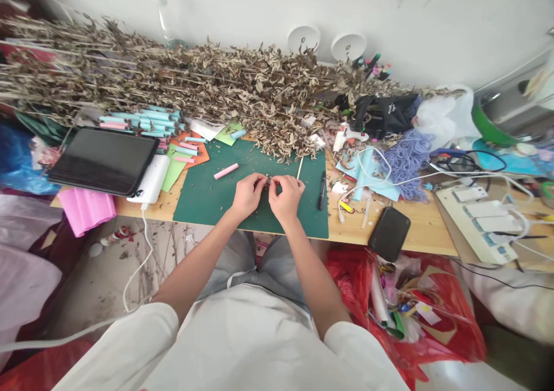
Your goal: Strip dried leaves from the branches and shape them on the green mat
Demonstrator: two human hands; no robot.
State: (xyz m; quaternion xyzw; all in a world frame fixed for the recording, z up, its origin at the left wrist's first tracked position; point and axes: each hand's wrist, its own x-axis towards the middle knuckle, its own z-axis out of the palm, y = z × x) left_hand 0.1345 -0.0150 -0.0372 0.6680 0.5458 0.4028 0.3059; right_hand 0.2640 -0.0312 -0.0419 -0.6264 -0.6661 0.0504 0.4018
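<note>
Over the green cutting mat (203, 198), my left hand (250, 195) and my right hand (284, 198) meet with fingertips pinched together. Between them is a small brown bit of dried plant (268, 179), mostly covered by the fingers. A pink paper roll (225, 171) lies on the mat to the left of my hands. Just past my right hand sits a thin pale stick (300, 168), and farther right a black pen (322, 190). Dark crumbs are scattered over the mat.
Dried leafy stalks (208, 79) stretch along the back. At left are a tablet (104, 157), a white power bank (151, 180) and several blue paper rolls (151, 120). To the right lie a glue gun (348, 137), purple yarn (409, 163), a black phone (389, 233) and a power strip (476, 224).
</note>
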